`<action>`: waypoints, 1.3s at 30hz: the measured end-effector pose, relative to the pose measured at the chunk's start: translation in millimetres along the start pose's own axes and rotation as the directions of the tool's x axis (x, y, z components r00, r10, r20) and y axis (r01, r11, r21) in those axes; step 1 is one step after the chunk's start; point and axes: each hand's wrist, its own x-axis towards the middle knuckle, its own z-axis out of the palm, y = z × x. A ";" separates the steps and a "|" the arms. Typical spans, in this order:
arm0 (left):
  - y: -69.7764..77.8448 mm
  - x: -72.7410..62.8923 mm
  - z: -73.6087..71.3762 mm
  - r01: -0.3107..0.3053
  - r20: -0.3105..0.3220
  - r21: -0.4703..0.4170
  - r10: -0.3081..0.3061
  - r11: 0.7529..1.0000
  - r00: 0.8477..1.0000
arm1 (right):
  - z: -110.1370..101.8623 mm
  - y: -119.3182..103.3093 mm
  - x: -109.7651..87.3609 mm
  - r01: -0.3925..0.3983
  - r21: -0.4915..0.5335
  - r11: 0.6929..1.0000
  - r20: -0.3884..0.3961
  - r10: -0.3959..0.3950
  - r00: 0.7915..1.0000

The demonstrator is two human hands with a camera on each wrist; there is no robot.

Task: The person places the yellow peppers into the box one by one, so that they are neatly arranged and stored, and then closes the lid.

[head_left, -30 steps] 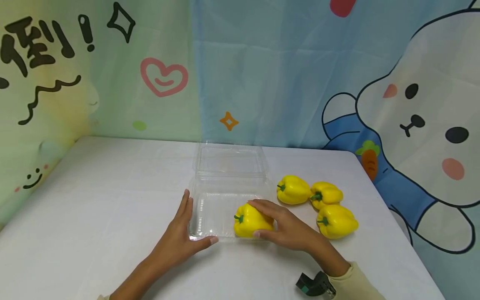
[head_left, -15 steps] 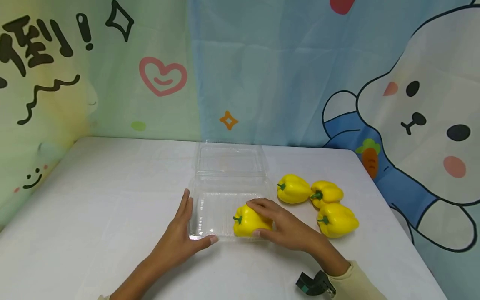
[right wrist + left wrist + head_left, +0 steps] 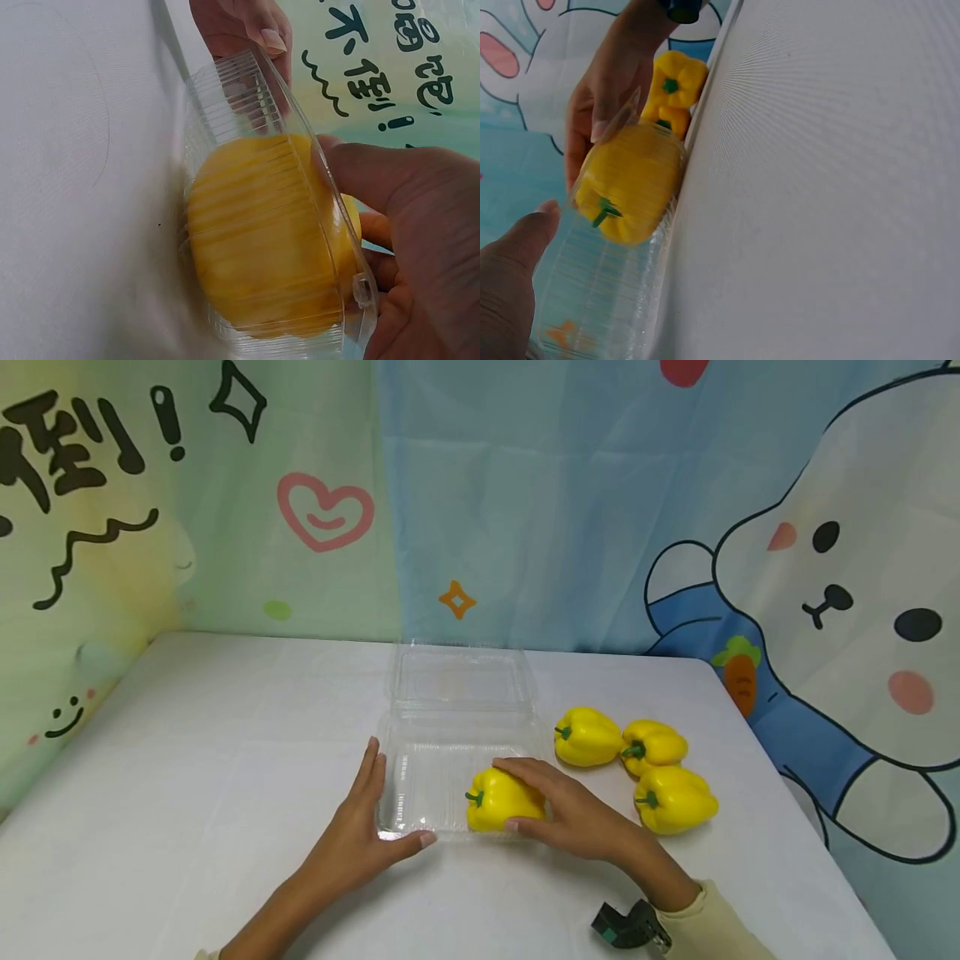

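A yellow bell pepper [image 3: 497,803] with a green stem sits in the front right part of a clear plastic clamshell box [image 3: 431,787]. My right hand [image 3: 573,814] grips that pepper from its right side, thumb in front and fingers over the top. In the right wrist view the pepper [image 3: 262,240] shows through the ribbed box wall. At the box's front left corner rests my left hand [image 3: 363,835], fingers straight along the side and thumb stretched across the front. The box lid [image 3: 461,681] lies folded back, away from me.
Several more yellow bell peppers lie in a cluster right of the box, one nearest the box [image 3: 587,737] and another in front [image 3: 675,800]. The white table [image 3: 187,760] ends at a printed cloth backdrop [image 3: 510,510]. A dark device [image 3: 630,927] is on my right wrist.
The head view has shifted very slightly. Both hands, the gripped bell pepper and the box stay practically where they were.
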 end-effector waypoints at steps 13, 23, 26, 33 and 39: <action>1.5 -1.1 0.2 -0.001 0.006 -0.025 0.001 1.000 1.000 | 0.8 1.5 -1.0 0.019 -0.055 0.998 0.024 -0.018 1.000; 0.5 -0.7 0.8 -0.008 -0.002 -0.008 0.008 1.000 1.000 | 1.6 0.9 0.0 0.018 -0.033 0.999 0.014 -0.018 1.000; -0.4 -0.2 0.9 -0.020 -0.008 0.001 0.020 1.000 1.000 | 2.7 0.5 -0.1 0.017 -0.030 0.999 0.005 -0.017 1.000; -1.2 0.0 1.0 -0.021 -0.014 -0.001 0.021 1.000 1.000 | 3.7 0.1 0.3 0.025 -0.048 0.999 0.001 -0.025 1.000; -0.3 -0.4 0.6 -0.017 -0.005 -0.001 0.017 1.000 1.000 | 3.6 2.5 -1.1 0.003 0.006 1.000 -0.025 -0.003 1.000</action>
